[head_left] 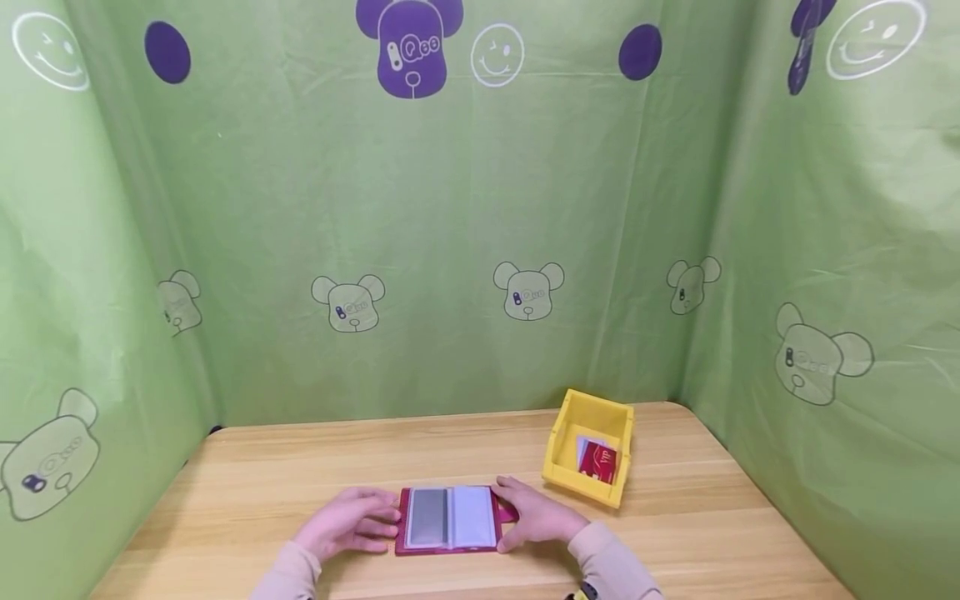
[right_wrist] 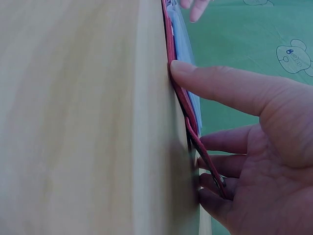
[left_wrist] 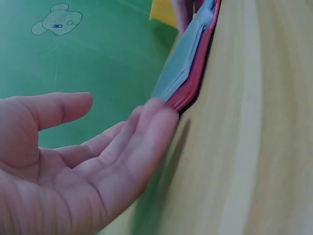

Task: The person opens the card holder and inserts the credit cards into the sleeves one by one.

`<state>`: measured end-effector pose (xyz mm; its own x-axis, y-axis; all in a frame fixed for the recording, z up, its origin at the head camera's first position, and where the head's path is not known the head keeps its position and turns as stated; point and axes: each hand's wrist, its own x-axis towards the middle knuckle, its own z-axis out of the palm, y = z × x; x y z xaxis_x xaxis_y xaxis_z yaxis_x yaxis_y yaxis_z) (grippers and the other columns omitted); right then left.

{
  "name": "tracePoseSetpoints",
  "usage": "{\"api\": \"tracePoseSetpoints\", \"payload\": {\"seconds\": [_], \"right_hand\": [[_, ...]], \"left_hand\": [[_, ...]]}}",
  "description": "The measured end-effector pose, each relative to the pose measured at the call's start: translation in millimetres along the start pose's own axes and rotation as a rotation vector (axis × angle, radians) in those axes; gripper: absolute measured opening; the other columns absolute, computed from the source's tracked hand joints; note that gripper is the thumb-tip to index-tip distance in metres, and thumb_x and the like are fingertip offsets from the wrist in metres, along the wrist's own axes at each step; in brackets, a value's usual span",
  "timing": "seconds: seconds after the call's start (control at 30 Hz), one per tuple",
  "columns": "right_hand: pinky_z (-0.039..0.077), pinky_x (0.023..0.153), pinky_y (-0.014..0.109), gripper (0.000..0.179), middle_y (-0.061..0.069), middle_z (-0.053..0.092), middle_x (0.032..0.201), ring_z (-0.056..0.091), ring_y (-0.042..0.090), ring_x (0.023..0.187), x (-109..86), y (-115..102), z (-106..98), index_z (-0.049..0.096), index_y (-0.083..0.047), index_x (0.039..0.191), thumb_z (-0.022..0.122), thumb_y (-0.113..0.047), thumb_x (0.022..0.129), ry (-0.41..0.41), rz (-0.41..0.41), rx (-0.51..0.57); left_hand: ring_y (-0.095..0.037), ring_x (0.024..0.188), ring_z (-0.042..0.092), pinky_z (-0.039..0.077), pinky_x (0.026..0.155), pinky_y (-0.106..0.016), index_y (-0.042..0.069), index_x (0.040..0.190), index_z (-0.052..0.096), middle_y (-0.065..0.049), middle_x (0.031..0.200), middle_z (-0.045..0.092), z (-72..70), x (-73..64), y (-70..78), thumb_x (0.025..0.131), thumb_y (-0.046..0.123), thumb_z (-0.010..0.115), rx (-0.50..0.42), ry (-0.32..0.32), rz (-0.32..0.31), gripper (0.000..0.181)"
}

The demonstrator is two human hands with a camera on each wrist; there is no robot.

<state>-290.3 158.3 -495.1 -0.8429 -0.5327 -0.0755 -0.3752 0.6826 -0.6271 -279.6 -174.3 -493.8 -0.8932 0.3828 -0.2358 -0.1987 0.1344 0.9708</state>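
A dark red card holder (head_left: 402,533) lies spread on the wooden table, its clear plastic sleeves (head_left: 474,517) facing up. My left hand (head_left: 348,523) is at its left edge, palm turned inward and fingers loosely extended. In the left wrist view the fingertips are right at the corner of the cover (left_wrist: 190,93), thumb held apart. On the other side, my right hand (head_left: 542,515) holds the right edge between thumb and fingers. The right wrist view shows the thumb on the cover's edge and the other fingers behind the snap strap (right_wrist: 208,159), partly hidden.
A yellow bin (head_left: 581,485) stands behind and to the right of the card holder. Inside it lie a red VIP card (head_left: 598,461) and a pale card partly beneath. Green printed curtains (head_left: 450,367) enclose the table (head_left: 315,454) at the back and sides.
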Motion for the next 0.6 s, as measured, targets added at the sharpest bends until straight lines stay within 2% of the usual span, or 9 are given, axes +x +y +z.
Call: {"api": "tracePoseSetpoints", "payload": {"seconds": [0.13, 0.23, 0.33, 0.4, 0.5, 0.6], "right_hand": [[0.023, 0.117, 0.066, 0.095, 0.028, 0.028, 0.156, 0.027, 0.049, 0.143, -0.2, 0, 0, 0.039, 0.005, 0.145, 0.083, -0.027, 0.067, 0.000, 0.001, -0.002], [0.023, 0.117, 0.066, 0.096, 0.029, 0.028, 0.155, 0.027, 0.050, 0.143, -0.4, 0, -1, 0.039, 0.006, 0.144, 0.083, -0.027, 0.066, 0.004, -0.005, -0.001], [0.023, 0.116, 0.066, 0.096, 0.029, 0.028, 0.155, 0.027, 0.050, 0.143, -0.8, -1, -1, 0.039, 0.006, 0.144, 0.083, -0.026, 0.066, 0.007, -0.009, -0.005], [0.023, 0.117, 0.066, 0.096, 0.029, 0.028, 0.155, 0.027, 0.050, 0.143, -0.9, -2, 0, 0.038, 0.006, 0.144, 0.083, -0.027, 0.066, 0.009, -0.008, -0.009], [0.023, 0.116, 0.066, 0.096, 0.029, 0.028, 0.155, 0.027, 0.050, 0.143, -1.2, -2, 0, 0.038, 0.006, 0.144, 0.083, -0.027, 0.066, 0.011, -0.012, -0.017], [0.023, 0.116, 0.066, 0.096, 0.030, 0.028, 0.155, 0.027, 0.050, 0.142, -2.1, -3, -2, 0.038, 0.007, 0.144, 0.082, -0.026, 0.066, 0.013, -0.018, -0.016]], "left_hand": [[-0.030, 0.104, 0.066, 0.059, 0.088, -0.046, -0.009, 0.136, 0.044, -0.027, 0.125, 0.061, 3.9, -2.1, 9.6, 0.093, 0.023, 0.061, 0.182, 0.100, 0.096, 0.056], [-0.042, 0.123, 0.055, 0.048, 0.102, -0.059, -0.003, 0.141, 0.045, -0.026, 0.139, 0.052, 10.1, -2.2, 16.0, 0.090, 0.028, 0.066, 0.383, 0.114, 0.174, 0.063], [-0.047, 0.137, 0.039, 0.032, 0.112, -0.066, 0.001, 0.147, 0.037, -0.024, 0.151, 0.040, 16.1, -2.5, 19.6, 0.084, 0.032, 0.073, 0.574, 0.063, 0.227, 0.079], [-0.049, 0.141, 0.031, 0.025, 0.114, -0.069, 0.000, 0.150, 0.032, -0.025, 0.155, 0.033, 19.6, -2.5, 20.5, 0.078, 0.033, 0.078, 0.659, 0.023, 0.242, 0.091], [-0.052, 0.142, 0.025, 0.022, 0.115, -0.069, -0.005, 0.149, 0.028, -0.030, 0.155, 0.027, 23.0, -2.1, 19.3, 0.070, 0.030, 0.083, 0.750, -0.021, 0.258, 0.103], [-0.053, 0.142, 0.025, 0.021, 0.115, -0.068, -0.009, 0.147, 0.029, -0.034, 0.153, 0.027, 24.6, -0.3, 16.7, 0.066, 0.028, 0.085, 0.837, -0.039, 0.262, 0.106]]}}
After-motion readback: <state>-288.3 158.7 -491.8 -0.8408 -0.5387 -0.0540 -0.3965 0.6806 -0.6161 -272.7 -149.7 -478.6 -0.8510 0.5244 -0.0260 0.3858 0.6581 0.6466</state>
